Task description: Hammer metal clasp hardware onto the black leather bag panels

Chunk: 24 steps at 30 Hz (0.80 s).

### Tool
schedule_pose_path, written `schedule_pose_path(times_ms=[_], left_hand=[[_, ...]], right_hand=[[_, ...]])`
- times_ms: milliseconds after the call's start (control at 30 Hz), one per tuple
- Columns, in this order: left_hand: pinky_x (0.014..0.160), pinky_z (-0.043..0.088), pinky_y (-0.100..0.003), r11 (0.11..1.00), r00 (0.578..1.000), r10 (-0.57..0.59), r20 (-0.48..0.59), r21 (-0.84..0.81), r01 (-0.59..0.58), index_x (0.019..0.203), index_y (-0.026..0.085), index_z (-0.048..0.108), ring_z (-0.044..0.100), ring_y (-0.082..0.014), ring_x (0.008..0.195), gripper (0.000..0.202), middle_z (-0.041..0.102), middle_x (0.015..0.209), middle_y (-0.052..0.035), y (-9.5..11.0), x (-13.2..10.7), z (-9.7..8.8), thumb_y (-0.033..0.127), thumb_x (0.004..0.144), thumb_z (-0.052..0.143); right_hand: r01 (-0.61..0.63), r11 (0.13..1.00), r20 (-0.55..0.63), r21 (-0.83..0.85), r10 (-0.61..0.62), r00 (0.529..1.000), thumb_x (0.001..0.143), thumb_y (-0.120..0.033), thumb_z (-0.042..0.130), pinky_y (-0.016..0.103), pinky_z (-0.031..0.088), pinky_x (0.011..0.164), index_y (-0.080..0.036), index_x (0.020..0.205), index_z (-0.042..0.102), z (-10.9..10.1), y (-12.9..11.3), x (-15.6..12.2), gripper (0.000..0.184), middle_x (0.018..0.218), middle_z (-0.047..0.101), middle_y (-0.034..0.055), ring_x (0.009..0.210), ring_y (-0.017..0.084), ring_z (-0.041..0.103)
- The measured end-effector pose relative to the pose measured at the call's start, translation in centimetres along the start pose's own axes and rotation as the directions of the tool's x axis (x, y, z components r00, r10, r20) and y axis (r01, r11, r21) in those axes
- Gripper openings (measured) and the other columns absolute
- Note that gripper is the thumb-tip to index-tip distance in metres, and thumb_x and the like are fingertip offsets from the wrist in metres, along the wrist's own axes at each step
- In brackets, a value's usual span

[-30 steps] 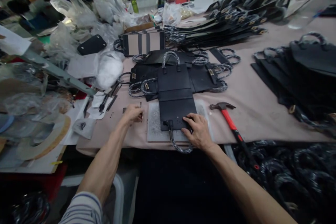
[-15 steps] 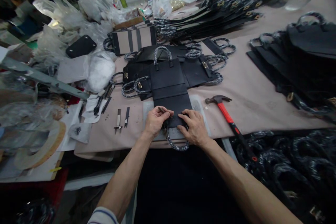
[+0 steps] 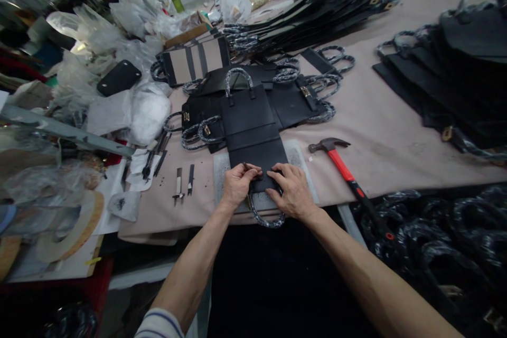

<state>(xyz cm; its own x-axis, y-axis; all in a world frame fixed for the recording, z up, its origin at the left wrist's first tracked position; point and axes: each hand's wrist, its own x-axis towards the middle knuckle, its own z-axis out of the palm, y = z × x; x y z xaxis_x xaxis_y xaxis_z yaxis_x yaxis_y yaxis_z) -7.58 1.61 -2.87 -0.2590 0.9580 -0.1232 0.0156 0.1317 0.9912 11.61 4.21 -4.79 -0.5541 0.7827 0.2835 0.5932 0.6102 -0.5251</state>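
A black handbag panel (image 3: 257, 156) with a wrapped, looped handle (image 3: 268, 221) at its near end lies flat before me, over a pale slab (image 3: 222, 177). My left hand (image 3: 238, 184) is closed in a pinch at the panel's left near edge. A thin dark stick-like piece (image 3: 245, 165) shows between its fingers; its exact kind is unclear. My right hand (image 3: 292, 187) rests on the near right part of the panel, thumb and bent fingers apart, fingertips touching the surface. The far half of the bag, with a second handle (image 3: 238, 75), stretches away over other bags.
To the right lies a claw hammer (image 3: 340, 163) with a red and black handle. Left of the slab are a forked metal punch (image 3: 178, 185) and a flat dark tool (image 3: 190, 179). Stacked black bags (image 3: 467, 74), plastic bags (image 3: 150, 111) and a tape roll (image 3: 75, 237) surround the workspace.
The view has turned slightly, so the surroundings shift and tilt a little. Both hands keep nearly the same positions on the panel, and the left hand's pinch remains closed.
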Motion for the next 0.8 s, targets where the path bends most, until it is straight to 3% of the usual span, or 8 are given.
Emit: schedule_pose_path(times_ms=[400,800], left_hand=[[0.075,0.061,-0.03,0.998,0.998,-0.004,-0.056,0.062,0.007,0.086,0.015,0.074,0.077,-0.0196,0.081,0.017,0.079,0.087,-0.0074,-0.1,0.0,0.6,0.033,0.087,0.072],[0.083,0.06,-0.031,0.982,0.992,0.128,0.002,0.138,-0.127,0.091,0.018,0.075,0.076,-0.0188,0.086,0.013,0.079,0.092,-0.0056,-0.8,-0.3,0.2,0.028,0.09,0.067]], right_hand=[[-0.002,1.0,-0.003,0.008,0.002,1.0,0.085,-0.033,0.072,0.048,0.037,0.102,-0.019,0.123,0.066,-0.2,-0.2,0.0,0.041,0.127,0.06,0.0116,0.117,0.031,0.051],[-0.004,1.0,-0.01,0.023,0.005,1.0,0.085,-0.033,0.071,0.047,0.036,0.102,-0.02,0.123,0.066,-0.1,-0.1,0.0,0.041,0.127,0.06,0.0116,0.118,0.031,0.05]])
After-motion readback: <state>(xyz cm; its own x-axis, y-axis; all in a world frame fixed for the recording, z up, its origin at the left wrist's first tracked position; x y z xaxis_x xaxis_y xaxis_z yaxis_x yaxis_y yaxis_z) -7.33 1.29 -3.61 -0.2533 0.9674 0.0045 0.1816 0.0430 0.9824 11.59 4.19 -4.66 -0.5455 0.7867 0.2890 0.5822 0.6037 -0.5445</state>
